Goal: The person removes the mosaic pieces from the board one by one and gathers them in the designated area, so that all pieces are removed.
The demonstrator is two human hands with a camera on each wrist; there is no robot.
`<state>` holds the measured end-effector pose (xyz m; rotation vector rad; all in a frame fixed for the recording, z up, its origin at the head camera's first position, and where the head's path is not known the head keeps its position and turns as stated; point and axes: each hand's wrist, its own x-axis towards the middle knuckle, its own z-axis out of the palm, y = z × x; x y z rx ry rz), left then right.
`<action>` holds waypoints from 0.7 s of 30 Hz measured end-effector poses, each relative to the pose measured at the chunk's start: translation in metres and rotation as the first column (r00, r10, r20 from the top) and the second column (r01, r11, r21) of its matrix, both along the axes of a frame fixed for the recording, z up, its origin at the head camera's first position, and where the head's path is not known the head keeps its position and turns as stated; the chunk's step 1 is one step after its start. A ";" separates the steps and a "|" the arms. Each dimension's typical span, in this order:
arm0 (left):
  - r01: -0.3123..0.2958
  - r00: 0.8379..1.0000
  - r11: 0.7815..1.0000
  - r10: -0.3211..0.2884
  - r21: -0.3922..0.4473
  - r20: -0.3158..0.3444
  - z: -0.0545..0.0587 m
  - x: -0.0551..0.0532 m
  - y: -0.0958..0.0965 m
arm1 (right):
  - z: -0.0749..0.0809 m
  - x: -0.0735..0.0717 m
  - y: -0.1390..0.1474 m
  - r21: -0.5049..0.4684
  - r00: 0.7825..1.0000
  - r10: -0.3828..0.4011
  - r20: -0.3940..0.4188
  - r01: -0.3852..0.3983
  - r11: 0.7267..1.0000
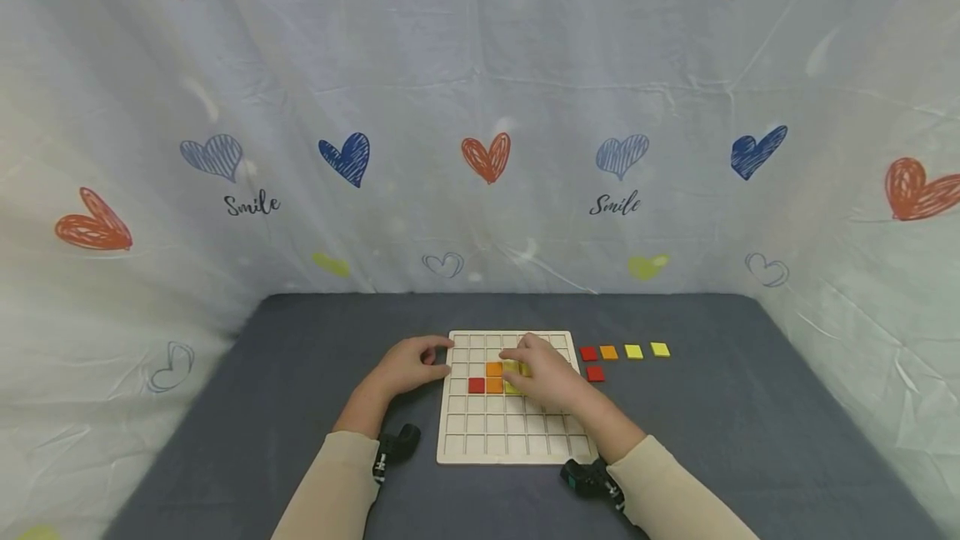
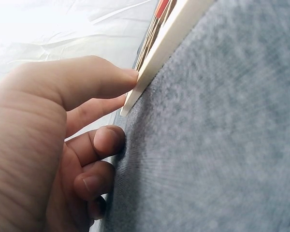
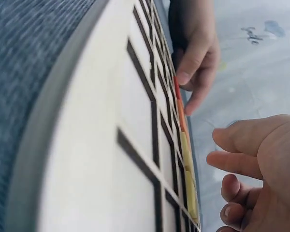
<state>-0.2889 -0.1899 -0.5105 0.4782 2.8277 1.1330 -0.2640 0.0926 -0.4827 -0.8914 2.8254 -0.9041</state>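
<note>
A pale wooden grid board point(image 1: 465, 444) lies on the dark cloth. My left hand point(image 1: 408, 365) is at its left edge; the thumb point(image 2: 121, 79) and index finger touch the rim while the other fingers curl loosely below. My right hand point(image 1: 551, 373) hovers over the board, thumb and index finger apart with nothing between them, as the right wrist view shows. Set in the grid are a red tile point(image 1: 477, 385), two orange tiles point(image 1: 494, 385) and some yellow tiles point(image 3: 190, 193), partly hidden in the head view by the right hand.
Right of the board lie loose square tiles: a red tile point(image 1: 588, 353), an orange tile point(image 1: 608, 352), two yellow tiles point(image 1: 633, 352) and, nearer, another red tile point(image 1: 595, 373). Behind the table hangs a white curtain point(image 1: 540, 123) printed with hearts.
</note>
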 end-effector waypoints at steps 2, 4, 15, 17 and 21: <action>0.004 1.000 1.000 -0.004 0.000 0.001 0.000 0.000 0.000 | -0.002 0.000 -0.001 0.013 1.000 0.003 -0.005 -0.003 1.000; 0.007 1.000 1.000 -0.007 -0.001 0.005 0.000 0.000 0.000 | -0.005 0.001 -0.001 0.012 1.000 0.012 -0.007 -0.012 1.000; -0.004 1.000 1.000 0.004 -0.006 0.002 0.002 -0.001 0.000 | -0.011 -0.002 -0.005 -0.003 0.999 0.016 -0.047 -0.016 1.000; -0.002 1.000 1.000 0.002 -0.009 -0.002 0.001 -0.001 0.000 | -0.013 -0.003 -0.005 -0.012 0.998 -0.001 -0.059 0.000 1.000; -0.003 1.000 1.000 0.003 -0.015 -0.004 0.002 0.001 0.000 | -0.016 -0.004 -0.008 -0.040 0.993 -0.046 -0.108 0.042 0.998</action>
